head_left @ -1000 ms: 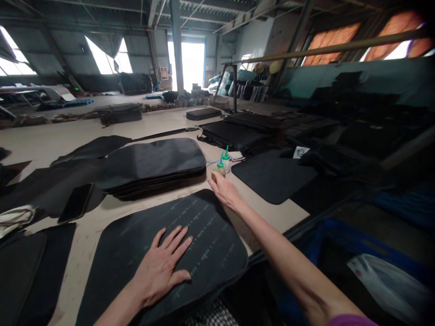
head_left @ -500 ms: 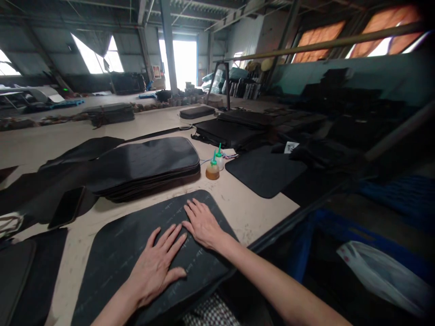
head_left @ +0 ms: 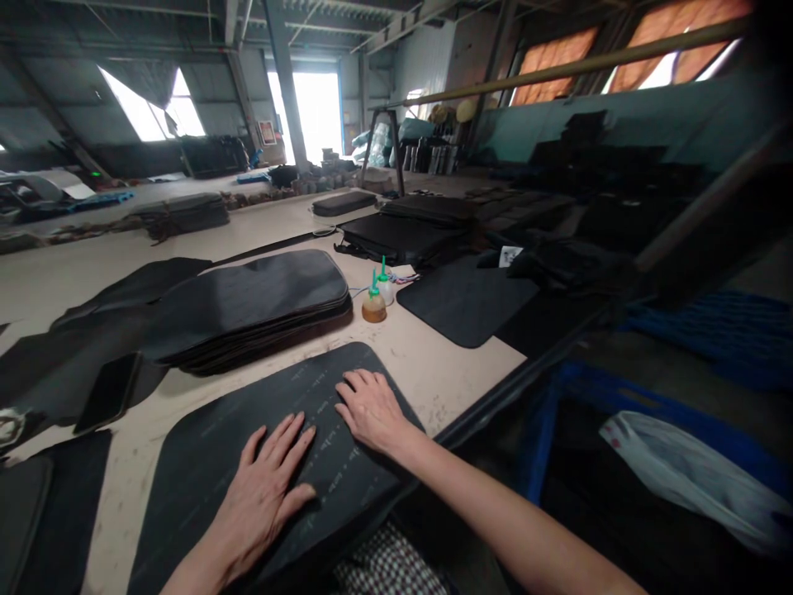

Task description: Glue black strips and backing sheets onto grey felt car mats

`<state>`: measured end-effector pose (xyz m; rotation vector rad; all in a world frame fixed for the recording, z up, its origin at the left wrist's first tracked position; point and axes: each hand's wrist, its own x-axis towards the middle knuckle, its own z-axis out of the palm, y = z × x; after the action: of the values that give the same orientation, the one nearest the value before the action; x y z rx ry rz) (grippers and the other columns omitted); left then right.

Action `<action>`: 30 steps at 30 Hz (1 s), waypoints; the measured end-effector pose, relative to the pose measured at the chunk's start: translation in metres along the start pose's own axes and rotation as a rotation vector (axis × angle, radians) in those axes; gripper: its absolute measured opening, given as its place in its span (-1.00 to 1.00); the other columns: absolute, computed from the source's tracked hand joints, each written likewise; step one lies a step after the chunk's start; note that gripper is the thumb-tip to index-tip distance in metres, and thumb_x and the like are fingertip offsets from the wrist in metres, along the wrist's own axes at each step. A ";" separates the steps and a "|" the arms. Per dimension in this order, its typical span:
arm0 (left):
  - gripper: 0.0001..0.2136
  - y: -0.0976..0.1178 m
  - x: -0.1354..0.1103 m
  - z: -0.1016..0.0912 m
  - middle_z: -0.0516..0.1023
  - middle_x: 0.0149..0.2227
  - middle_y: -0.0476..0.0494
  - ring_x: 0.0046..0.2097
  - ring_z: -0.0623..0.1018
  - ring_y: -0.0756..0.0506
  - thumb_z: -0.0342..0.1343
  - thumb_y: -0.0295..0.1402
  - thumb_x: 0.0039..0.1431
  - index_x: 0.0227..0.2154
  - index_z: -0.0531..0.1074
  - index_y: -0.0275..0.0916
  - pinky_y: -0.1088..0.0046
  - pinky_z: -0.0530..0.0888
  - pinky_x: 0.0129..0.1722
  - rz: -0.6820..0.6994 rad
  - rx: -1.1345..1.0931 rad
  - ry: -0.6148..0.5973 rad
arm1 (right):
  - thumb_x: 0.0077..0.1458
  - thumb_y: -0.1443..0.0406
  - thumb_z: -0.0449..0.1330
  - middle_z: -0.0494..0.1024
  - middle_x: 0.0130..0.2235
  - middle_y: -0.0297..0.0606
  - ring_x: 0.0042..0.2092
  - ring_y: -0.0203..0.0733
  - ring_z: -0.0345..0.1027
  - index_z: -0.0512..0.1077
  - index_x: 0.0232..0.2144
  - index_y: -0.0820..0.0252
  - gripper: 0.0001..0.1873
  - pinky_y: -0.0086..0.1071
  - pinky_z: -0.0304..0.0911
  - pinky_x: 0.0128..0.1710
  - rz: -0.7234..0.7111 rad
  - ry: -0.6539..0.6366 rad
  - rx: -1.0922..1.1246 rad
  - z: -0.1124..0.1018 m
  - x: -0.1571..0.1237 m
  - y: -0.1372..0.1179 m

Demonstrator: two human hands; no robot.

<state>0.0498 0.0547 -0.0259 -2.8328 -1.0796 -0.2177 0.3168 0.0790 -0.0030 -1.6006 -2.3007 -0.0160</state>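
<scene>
A dark, round-cornered sheet (head_left: 204, 463) with pale printed marks lies on the table in front of me. My left hand (head_left: 263, 487) rests palm down on its middle, fingers spread and thumb out to the right. Farther up and to the right, my right hand (head_left: 372, 411) lies flat on the same sheet, its fingers a little apart. Neither hand grips anything. Beyond the sheet sits a stack of similar dark panels (head_left: 266, 285). Two small squeeze bottles with green nozzles stand right of that stack: one with amber liquid (head_left: 374, 310), one whitish (head_left: 385, 289).
A phone (head_left: 110, 390) lies at the left beside more dark sheets (head_left: 68, 487). Another flat dark panel (head_left: 467, 302) is at the right edge of the pale table (head_left: 434, 388). Below that edge, a blue crate (head_left: 545, 430) holds a white plastic bag (head_left: 687, 471).
My left hand has slid a little left and down over the sheet, so the gap between my hands is wider. The whole view has shifted slightly.
</scene>
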 end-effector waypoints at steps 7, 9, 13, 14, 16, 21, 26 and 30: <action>-0.32 0.003 -0.004 0.003 0.10 0.45 -0.13 0.40 0.21 -0.21 -0.04 0.05 0.36 0.44 -0.08 0.03 0.10 0.05 0.38 -0.026 0.006 0.020 | 0.30 0.20 0.20 0.47 0.09 -0.07 0.13 0.06 0.27 0.47 -0.02 0.17 -0.74 -0.07 0.24 0.11 0.030 0.037 0.027 0.000 -0.010 0.018; -0.33 0.003 -0.004 0.004 0.09 0.45 -0.13 0.41 0.19 -0.20 -0.05 0.04 0.37 0.44 -0.08 0.03 0.10 0.05 0.38 -0.026 0.011 0.010 | 0.30 0.20 0.20 0.47 0.09 -0.08 0.13 0.05 0.28 0.47 -0.01 0.16 -0.73 -0.08 0.26 0.10 0.035 0.047 0.030 0.001 -0.012 0.022; -0.35 0.003 -0.004 0.007 0.06 0.46 -0.12 0.42 0.17 -0.19 -0.07 0.03 0.38 0.44 -0.07 0.04 0.09 0.01 0.39 -0.045 0.007 0.003 | 0.31 0.21 0.19 0.48 0.09 -0.08 0.13 0.03 0.31 0.48 0.01 0.16 -0.73 -0.12 0.30 0.08 0.047 0.061 0.023 0.003 -0.013 0.026; -0.35 0.004 -0.004 0.007 0.06 0.46 -0.12 0.42 0.17 -0.20 -0.07 0.04 0.38 0.43 -0.06 0.04 0.09 0.01 0.40 -0.054 0.001 0.003 | 0.31 0.21 0.19 0.47 0.11 -0.07 0.14 0.03 0.30 0.48 0.02 0.16 -0.72 -0.12 0.29 0.09 0.047 0.067 0.018 0.005 -0.014 0.026; -0.36 0.006 -0.005 0.004 0.05 0.46 -0.13 0.43 0.15 -0.21 -0.08 0.05 0.38 0.43 -0.04 0.04 0.07 0.00 0.40 -0.072 -0.020 -0.016 | 0.32 0.21 0.17 0.43 0.17 -0.04 0.22 0.07 0.24 0.48 0.04 0.16 -0.70 -0.08 0.24 0.16 0.041 0.088 -0.002 0.009 -0.016 0.027; -0.33 0.007 -0.003 -0.020 -0.05 0.48 -0.18 0.46 0.06 -0.21 -0.17 0.13 0.36 0.43 -0.02 -0.01 0.04 0.05 0.39 -0.140 -0.152 -0.165 | 0.39 0.20 -0.02 0.30 0.32 0.03 0.33 0.09 0.13 0.36 0.22 0.27 -0.53 0.01 0.08 0.27 0.019 0.154 -0.074 0.035 -0.023 0.035; -0.32 -0.032 -0.006 -0.035 -0.08 0.49 -0.23 0.48 -0.03 -0.20 -0.25 0.12 0.39 0.44 -0.03 -0.12 0.00 0.00 0.41 -0.406 -0.180 -0.119 | 0.39 0.14 -0.13 0.26 0.34 0.07 0.35 0.10 0.11 0.30 0.27 0.34 -0.42 0.04 0.05 0.28 -0.023 0.236 -0.104 0.061 -0.020 0.049; -0.33 -0.074 -0.027 -0.032 -0.05 0.48 -0.27 0.48 0.00 -0.20 -0.31 0.08 0.42 0.43 0.01 -0.21 0.01 0.00 0.40 -0.645 -0.130 -0.100 | 0.38 0.12 -0.15 0.28 0.33 0.07 0.38 0.14 0.06 0.33 0.24 0.33 -0.41 0.06 0.07 0.27 -0.011 0.235 -0.143 0.064 -0.021 0.051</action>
<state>-0.0225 0.0876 0.0040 -2.5146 -2.0390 -0.1975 0.3528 0.0915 -0.0786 -1.5596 -2.1677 -0.3599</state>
